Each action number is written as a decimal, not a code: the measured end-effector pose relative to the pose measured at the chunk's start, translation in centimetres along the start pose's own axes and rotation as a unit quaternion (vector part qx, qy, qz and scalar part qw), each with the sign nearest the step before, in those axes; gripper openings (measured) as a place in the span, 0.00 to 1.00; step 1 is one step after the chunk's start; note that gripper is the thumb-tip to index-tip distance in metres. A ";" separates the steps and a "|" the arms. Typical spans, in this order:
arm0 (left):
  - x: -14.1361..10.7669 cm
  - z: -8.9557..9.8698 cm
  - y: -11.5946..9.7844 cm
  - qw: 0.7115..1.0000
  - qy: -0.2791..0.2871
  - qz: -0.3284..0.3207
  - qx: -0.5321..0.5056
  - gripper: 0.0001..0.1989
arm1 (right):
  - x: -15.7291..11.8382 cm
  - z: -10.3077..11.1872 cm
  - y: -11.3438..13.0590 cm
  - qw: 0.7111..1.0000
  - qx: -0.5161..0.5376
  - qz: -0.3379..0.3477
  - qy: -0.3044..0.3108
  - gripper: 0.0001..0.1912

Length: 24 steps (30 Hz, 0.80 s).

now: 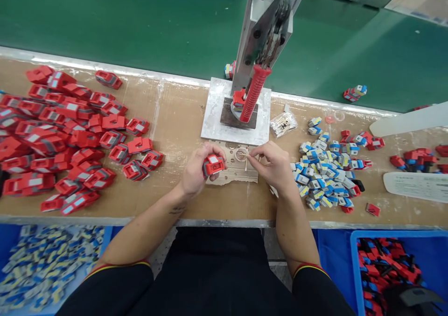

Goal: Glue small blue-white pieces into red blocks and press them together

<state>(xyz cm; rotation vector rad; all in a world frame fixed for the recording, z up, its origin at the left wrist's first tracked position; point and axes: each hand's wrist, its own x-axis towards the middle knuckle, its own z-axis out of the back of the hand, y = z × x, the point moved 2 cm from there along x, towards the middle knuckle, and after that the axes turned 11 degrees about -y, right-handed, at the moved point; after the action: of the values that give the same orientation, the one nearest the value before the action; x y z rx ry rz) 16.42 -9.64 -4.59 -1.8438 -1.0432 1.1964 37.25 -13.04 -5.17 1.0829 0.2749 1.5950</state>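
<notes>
My left hand (194,170) is closed around a red plastic toy part (213,166) with a hollow facing up. My right hand (274,163) pinches a thin cotton swab (246,164) at a small round clear dish (240,153). Whether the swab touches the dish I cannot tell. Under both lies a stained, torn piece of cardboard (233,176). Just beyond my hands stands a hand press with a red lever handle (255,92). A red and white part (239,99) sits on its dark block, partly behind the handle.
Red and grey parts (80,138) are heaped at left, white, blue and yellow parts (324,171) at right. A bag of cotton swabs (283,122) lies by the press base (213,120). Behind runs a green surface (122,26). Blue bins (355,269) of parts flank me below.
</notes>
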 end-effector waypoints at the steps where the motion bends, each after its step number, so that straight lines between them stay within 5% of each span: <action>1: 0.1 0.0 0.1 1.000 -0.012 -0.001 -0.009 0.31 | 0.0 -0.1 -0.1 1.000 0.011 0.001 0.015 0.06; 4: 0.6 0.2 0.1 0.998 -0.044 0.001 -0.042 0.27 | 0.2 1.1 -0.9 0.998 0.058 -0.005 0.020 0.08; 8: 1.1 0.5 -0.1 0.994 -0.071 0.005 -0.087 0.25 | 0.7 7.0 -4.4 0.973 0.033 -0.075 -0.217 0.16; 10: 1.4 0.7 -0.2 0.992 -0.076 0.010 -0.104 0.25 | 0.9 10.2 -6.4 0.951 -0.055 -0.115 -0.282 0.15; 13: 1.6 1.1 -0.3 0.989 -0.071 0.021 -0.128 0.23 | 1.5 12.6 -8.7 0.957 -0.233 -0.128 -0.121 0.10; 15: 1.7 1.2 -0.3 0.988 -0.066 0.026 -0.140 0.22 | 1.8 12.6 -9.6 0.939 -0.321 -0.118 0.043 0.09; 17: 1.7 1.4 -0.3 0.987 -0.063 0.026 -0.148 0.21 | 2.0 12.3 -9.9 0.912 -0.366 -0.122 0.139 0.09; 20: 1.5 1.3 -0.4 0.986 -0.052 0.023 -0.154 0.18 | 2.3 11.7 -8.9 0.936 -0.311 -0.127 0.105 0.12; 22: 1.4 1.2 -0.4 0.986 -0.033 0.016 -0.162 0.16 | 2.3 10.9 -7.0 0.981 -0.154 -0.117 0.018 0.15; 24: 1.2 0.9 -0.3 0.985 -0.006 0.005 -0.172 0.14 | 2.0 9.3 -4.5 0.992 0.052 -0.105 -0.047 0.18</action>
<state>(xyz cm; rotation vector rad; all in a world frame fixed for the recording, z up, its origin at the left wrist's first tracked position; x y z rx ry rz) 15.81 -8.29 -5.09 -2.1056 -1.3141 1.0844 47.34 -13.06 -2.12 1.1665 0.3994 1.3496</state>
